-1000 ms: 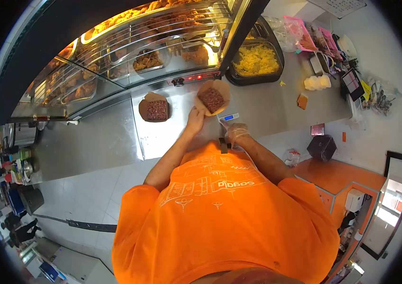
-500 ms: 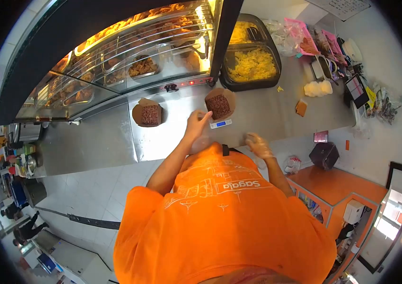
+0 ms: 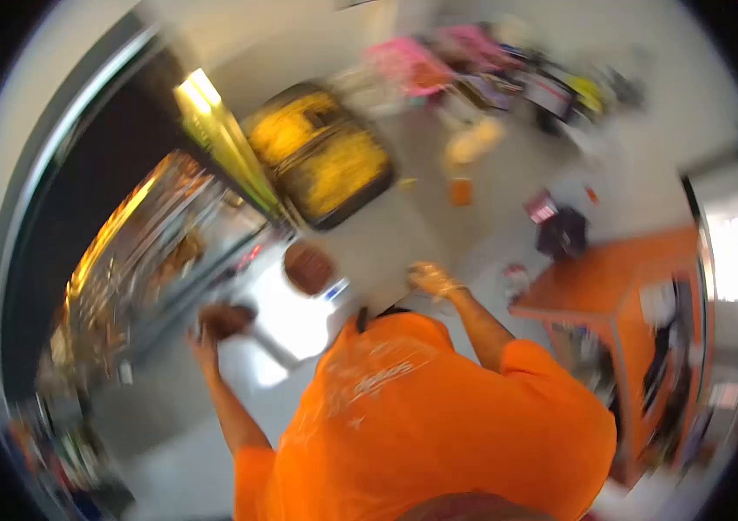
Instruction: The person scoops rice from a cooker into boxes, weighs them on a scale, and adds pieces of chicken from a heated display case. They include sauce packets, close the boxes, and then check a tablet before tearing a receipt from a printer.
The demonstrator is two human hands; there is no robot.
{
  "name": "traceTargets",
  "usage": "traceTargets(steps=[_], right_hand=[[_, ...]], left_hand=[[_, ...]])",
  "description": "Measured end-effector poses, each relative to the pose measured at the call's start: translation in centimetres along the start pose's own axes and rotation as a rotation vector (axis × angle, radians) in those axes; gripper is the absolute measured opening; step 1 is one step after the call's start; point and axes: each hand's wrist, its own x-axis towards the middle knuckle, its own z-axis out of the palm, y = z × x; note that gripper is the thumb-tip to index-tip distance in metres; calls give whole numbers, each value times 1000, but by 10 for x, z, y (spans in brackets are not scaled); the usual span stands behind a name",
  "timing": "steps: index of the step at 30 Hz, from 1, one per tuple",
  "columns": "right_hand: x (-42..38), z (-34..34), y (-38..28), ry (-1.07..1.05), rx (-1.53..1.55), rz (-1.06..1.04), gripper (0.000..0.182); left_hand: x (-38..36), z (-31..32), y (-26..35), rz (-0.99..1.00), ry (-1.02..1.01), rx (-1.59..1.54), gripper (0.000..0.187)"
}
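Observation:
The view is smeared by motion. My left hand point(image 3: 203, 340) is at the left side of a brown open box point(image 3: 230, 320), touching or nearly touching it. Whether its fingers grip the box is too blurred to tell. A second brown box point(image 3: 309, 267), with dark reddish-brown grains inside, stands further right beside a small white scale point(image 3: 337, 289) with a blue display. Over the counter's front edge hovers my right hand point(image 3: 435, 281) in a clear plastic glove, holding nothing, its fingers loosely bent and apart.
A black two-part tray point(image 3: 360, 206) of yellow food stands behind the boxes. To the left is a lit glass display case point(image 3: 169, 252) of fried food. Pink baskets point(image 3: 412, 65) and an orange-brown piece point(image 3: 461, 192) lie at the back right. An orange cabinet point(image 3: 612, 278) stands at right.
My left hand has moved left from beside the scale to the left box. The head has turned, so the whole view is rotated and blurred. My right hand stays near the counter edge.

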Motion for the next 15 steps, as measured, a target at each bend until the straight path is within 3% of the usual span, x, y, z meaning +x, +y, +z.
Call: traceTargets(steps=[1, 2, 4, 6, 7, 9, 12, 15], right_hand=[[19, 3, 29, 31, 16, -54, 57], [6, -3, 31, 73, 6, -96, 57], [-16, -1, 45, 214, -25, -148, 55], [-27, 18, 77, 378, -103, -159, 53], [-43, 33, 95, 469, -36, -117, 51], [-76, 62, 135, 637, 65, -44, 48], [-174, 97, 155, 594, 329, 252, 46], [-214, 166, 235, 818, 253, 324, 43]], left_hand=[[19, -22, 106, -570, 138, -616, 63], [25, -25, 112, -478, 37, -269, 74], [30, 4, 54, -275, 156, -129, 79], [48, 9, 56, -339, 127, 16, 75], [60, 17, 49, -272, 188, -75, 77], [85, -4, 138, -461, 278, 268, 76], [123, -10, 202, 71, 552, 127, 70], [126, -11, 328, 217, 490, -140, 59]])
